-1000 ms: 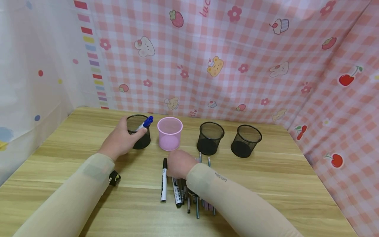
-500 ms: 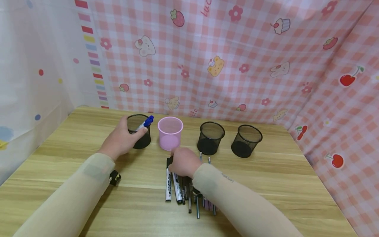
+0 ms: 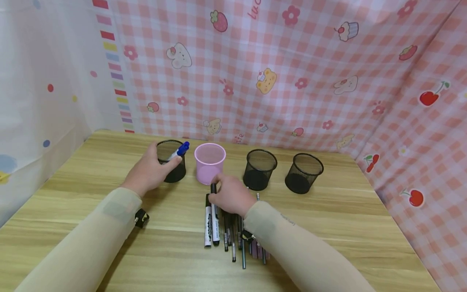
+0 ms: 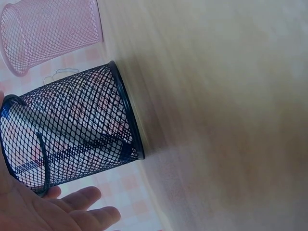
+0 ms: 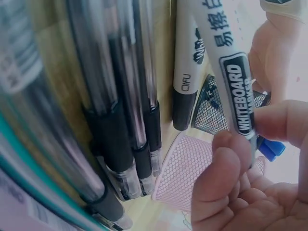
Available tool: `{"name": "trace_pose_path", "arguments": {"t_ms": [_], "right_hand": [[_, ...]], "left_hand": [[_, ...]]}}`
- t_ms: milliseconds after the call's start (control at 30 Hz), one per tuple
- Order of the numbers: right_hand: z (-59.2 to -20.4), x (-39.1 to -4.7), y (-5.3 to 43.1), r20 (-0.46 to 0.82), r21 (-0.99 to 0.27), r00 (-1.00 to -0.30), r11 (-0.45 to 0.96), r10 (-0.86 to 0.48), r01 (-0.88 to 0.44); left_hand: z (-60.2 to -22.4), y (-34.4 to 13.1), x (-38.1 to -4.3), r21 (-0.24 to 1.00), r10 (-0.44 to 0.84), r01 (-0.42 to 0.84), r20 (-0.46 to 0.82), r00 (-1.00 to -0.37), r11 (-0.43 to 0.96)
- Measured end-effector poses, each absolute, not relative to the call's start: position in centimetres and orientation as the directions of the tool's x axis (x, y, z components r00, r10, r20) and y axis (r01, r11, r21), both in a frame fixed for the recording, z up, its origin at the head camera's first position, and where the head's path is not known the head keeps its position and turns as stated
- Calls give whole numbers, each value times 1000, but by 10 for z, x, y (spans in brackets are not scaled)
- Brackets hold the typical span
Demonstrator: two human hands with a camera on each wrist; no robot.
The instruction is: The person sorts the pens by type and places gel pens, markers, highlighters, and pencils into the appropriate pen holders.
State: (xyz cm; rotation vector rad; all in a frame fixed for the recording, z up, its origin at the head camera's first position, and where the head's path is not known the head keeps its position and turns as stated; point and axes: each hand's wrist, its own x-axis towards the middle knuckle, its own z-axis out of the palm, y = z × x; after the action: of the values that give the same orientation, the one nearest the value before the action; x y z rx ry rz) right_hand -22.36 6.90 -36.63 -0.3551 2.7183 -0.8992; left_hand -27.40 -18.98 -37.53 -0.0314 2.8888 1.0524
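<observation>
Marker (image 3: 215, 229): white with a black cap, at the centre of the frame, below the pink cup (image 3: 209, 168).
Marker's weight and skin: probably light and stiff, its smooth barrel likely a little slippery; nothing about it looks fragile.
Where to hold: near the join of cap and barrel seems sound, though a pull on the cap alone might work it loose.
Marker's axis: nearly upright in the frame, cap toward the top, tail toward the bottom; the right-wrist view shows it slanting from upper centre to lower right. Whether the tail touches the table (image 3: 168, 259) I cannot tell.
Right hand (image 3: 233, 194): closed to a pinch, thumb and bent fingers on either side of the marker near its cap.
Second marker (image 3: 208, 225): just left of the first, almost parallel, cap also toward the top.
Pens (image 3: 234, 253): just right of the marker, running mostly top to bottom of the frame; some are hidden under the right sleeve (image 3: 288, 239).
Left hand (image 3: 150, 169): partly open and curved loosely round the black cup (image 3: 176, 174) at centre left, thumb across its near side, fingers along its left.
Blue-capped marker (image 3: 182, 149): leaning in that black cup, cap toward the upper right.
Two more cups (image 3: 257, 179): black mesh, right of centre, apart from both hands.
Cloth (image 3: 240, 109): pink check, filling the upper frame behind the table.
</observation>
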Motion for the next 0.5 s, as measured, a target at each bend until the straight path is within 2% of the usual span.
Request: {"name": "trace_pose_path", "arguments": {"t_ms": [300, 500], "right_hand": [[-366, -224, 74, -45, -763, -956, 628, -289, -154], [-367, -225, 74, -9, -861, -970, 495, -242, -116]], "left_hand": [[-376, -191, -276, 634, 0, -45, -72, -997, 772], [-376, -190, -274, 633, 2, -45, -73, -997, 772]]}}
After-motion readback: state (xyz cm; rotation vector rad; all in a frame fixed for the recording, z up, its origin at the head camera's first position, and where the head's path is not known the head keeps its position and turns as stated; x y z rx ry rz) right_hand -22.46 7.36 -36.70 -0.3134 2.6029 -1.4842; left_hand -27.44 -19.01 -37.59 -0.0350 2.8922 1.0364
